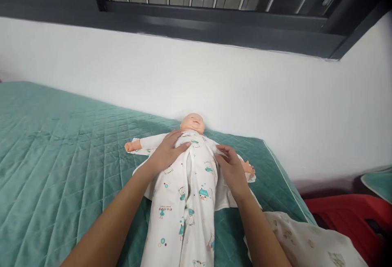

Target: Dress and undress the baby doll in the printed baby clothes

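A baby doll (pixel 192 123) lies on its back on a green quilted bedcover, head toward the wall. Over its front is spread a white printed baby romper (pixel 199 177), its front seam partly parted. A plain white garment (pixel 226 197) lies beneath, with white sleeves on the doll's arms. My left hand (pixel 167 150) rests flat on the romper's chest at the left, fingers stretched and thumb apart. At the other side, my right hand (pixel 230 167) has its thumb and fingertips closed on the romper's edge beside the doll's arm; the fingertips are partly hidden.
The green quilted bedcover (pixel 61 144) reaches the white wall (pixel 171 75), below a dark-framed barred window. A patterned cream cloth (pixel 309 238) lies at the lower right. Beyond the bed's right edge stands a red plastic object (pixel 352 210).
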Tool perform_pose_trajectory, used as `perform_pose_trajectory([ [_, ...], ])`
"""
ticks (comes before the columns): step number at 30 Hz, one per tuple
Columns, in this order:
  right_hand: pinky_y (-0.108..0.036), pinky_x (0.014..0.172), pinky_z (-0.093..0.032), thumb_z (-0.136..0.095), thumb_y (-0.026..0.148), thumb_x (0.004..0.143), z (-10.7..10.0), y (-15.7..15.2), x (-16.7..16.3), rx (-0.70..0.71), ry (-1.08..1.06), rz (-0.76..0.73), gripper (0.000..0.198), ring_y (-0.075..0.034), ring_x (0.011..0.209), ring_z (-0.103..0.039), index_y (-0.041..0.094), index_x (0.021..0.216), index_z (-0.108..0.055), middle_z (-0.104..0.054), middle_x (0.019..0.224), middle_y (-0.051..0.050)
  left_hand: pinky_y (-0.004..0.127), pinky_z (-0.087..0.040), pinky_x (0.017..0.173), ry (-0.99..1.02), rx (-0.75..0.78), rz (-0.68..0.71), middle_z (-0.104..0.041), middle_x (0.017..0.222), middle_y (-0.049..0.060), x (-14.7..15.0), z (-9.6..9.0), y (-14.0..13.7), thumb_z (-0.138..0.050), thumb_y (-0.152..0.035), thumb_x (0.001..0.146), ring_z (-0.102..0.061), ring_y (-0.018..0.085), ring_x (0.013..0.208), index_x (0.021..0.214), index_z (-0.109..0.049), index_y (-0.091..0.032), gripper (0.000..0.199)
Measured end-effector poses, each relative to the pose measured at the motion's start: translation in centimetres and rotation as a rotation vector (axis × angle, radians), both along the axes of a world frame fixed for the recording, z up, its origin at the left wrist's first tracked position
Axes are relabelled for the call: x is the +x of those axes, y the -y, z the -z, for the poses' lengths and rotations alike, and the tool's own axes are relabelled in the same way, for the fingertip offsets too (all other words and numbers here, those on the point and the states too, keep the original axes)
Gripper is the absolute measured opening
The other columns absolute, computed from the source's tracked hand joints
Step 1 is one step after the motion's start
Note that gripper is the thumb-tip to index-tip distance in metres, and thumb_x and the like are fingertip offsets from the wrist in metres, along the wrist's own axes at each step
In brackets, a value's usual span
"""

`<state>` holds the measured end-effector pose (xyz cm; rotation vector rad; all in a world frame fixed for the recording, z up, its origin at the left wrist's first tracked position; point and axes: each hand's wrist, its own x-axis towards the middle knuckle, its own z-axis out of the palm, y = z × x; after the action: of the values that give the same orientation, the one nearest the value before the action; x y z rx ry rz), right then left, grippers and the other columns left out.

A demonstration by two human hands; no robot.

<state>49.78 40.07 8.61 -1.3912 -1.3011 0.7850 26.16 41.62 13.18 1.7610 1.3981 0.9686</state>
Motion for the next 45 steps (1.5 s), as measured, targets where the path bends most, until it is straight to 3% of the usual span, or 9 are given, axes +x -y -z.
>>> perform_pose_trajectory([
  [6,-0.047,0.107,-0.041,-0.061,0.053,0.084,-1.2,1.0,-1.3,-0.025,0.093,-0.054,0.051,-0.027,0.122,-0.05,0.026,0.127,-0.054,-0.051,0.138,-0.006,0.04,-0.027,0.122,0.085,0.051,0.039,-0.044,0.152,0.001,-0.8,0.5,1.3,-0.061,-0.052,0.084,-0.034,0.025,0.144,0.131,-0.056,-0.029,0.052],
  [12,-0.043,0.122,-0.018,-0.059,0.049,0.087,-2.6,2.1,-3.0,0.118,0.214,-0.317,0.055,-0.023,0.144,-0.026,0.028,0.136,-0.047,-0.034,0.154,-0.003,0.039,-0.031,0.12,0.165,0.178,0.128,-0.046,0.15,-0.001,-1.8,1.6,3.5,-0.061,-0.041,0.088,-0.034,0.022,0.144,0.113,-0.065,-0.028,0.028],
  [16,-0.044,0.121,-0.021,-0.067,0.044,0.083,-2.7,2.3,-3.2,0.127,0.191,-0.369,0.048,-0.023,0.145,-0.024,0.03,0.126,-0.05,-0.029,0.155,-0.002,0.038,-0.039,0.113,0.115,0.408,0.111,-0.047,0.146,0.005,-2.0,2.4,4.2,-0.056,-0.033,0.092,-0.045,0.021,0.135,0.102,-0.066,-0.023,0.017],
  [21,-0.044,0.114,-0.03,-0.076,0.041,0.075,-2.9,2.7,-3.6,0.191,0.225,-0.322,0.04,-0.025,0.142,-0.026,0.027,0.106,-0.055,-0.027,0.152,-0.004,0.035,-0.046,0.094,-0.024,0.679,0.03,-0.06,0.108,0.006,-1.6,2.7,4.1,-0.05,-0.025,0.095,-0.055,0.018,0.105,0.1,-0.061,-0.02,0.013],
  [26,-0.035,0.089,-0.045,-0.077,0.038,0.075,-2.8,3.8,-4.6,0.435,0.335,-0.191,0.03,-0.022,0.109,-0.051,0.021,0.078,-0.052,-0.051,0.113,-0.007,0.037,-0.043,0.081,-0.173,0.8,-0.025,-0.058,0.092,0.006,-1.4,3.1,4.0,-0.042,-0.023,0.097,-0.051,0.02,0.088,0.096,-0.055,-0.019,0.014],
  [29,-0.03,0.07,-0.042,-0.072,0.038,0.082,-2.3,5.0,-5.2,0.511,0.374,-0.162,0.033,-0.016,0.075,-0.052,0.021,0.071,-0.047,-0.053,0.078,0.0,0.038,-0.041,0.078,-0.301,0.787,-0.053,-0.059,0.091,0.007,-1.6,3.2,4.1,-0.038,-0.026,0.098,-0.05,0.022,0.085,0.095,-0.054,-0.019,0.018],
  [31,-0.028,0.064,-0.039,-0.069,0.04,0.085,-2.0,5.5,-5.4,0.493,0.401,-0.144,0.031,-0.013,0.065,-0.048,0.021,0.072,-0.048,-0.051,0.069,0.003,0.039,-0.04,0.078,-0.361,0.762,-0.053,-0.06,0.09,0.007,-1.9,3.4,4.2,-0.036,-0.027,0.098,-0.05,0.022,0.084,0.095,-0.054,-0.019,0.02],
  [37,-0.031,0.072,-0.037,-0.052,0.043,0.095,-1.5,6.0,-4.2,0.458,0.578,-0.037,0.033,-0.017,0.072,-0.051,0.02,0.071,-0.054,-0.059,0.07,-0.001,0.039,-0.038,0.085,-0.417,0.646,-0.085,-0.066,0.088,0.005,-3.6,4.6,5.5,-0.042,-0.034,0.097,-0.057,0.022,0.087,0.091,-0.057,-0.02,0.022],
  [45,-0.03,0.063,-0.031,-0.036,0.055,0.097,-0.9,8.6,-2.6,0.158,0.635,-0.117,0.052,-0.016,0.06,-0.043,0.02,0.059,-0.034,-0.044,0.056,0.0,0.04,-0.038,0.087,-0.36,0.448,-0.172,-0.071,0.094,0.006,-5.5,5.9,10.4,-0.05,-0.048,0.092,-0.062,0.023,0.088,0.091,-0.063,-0.021,0.029],
])
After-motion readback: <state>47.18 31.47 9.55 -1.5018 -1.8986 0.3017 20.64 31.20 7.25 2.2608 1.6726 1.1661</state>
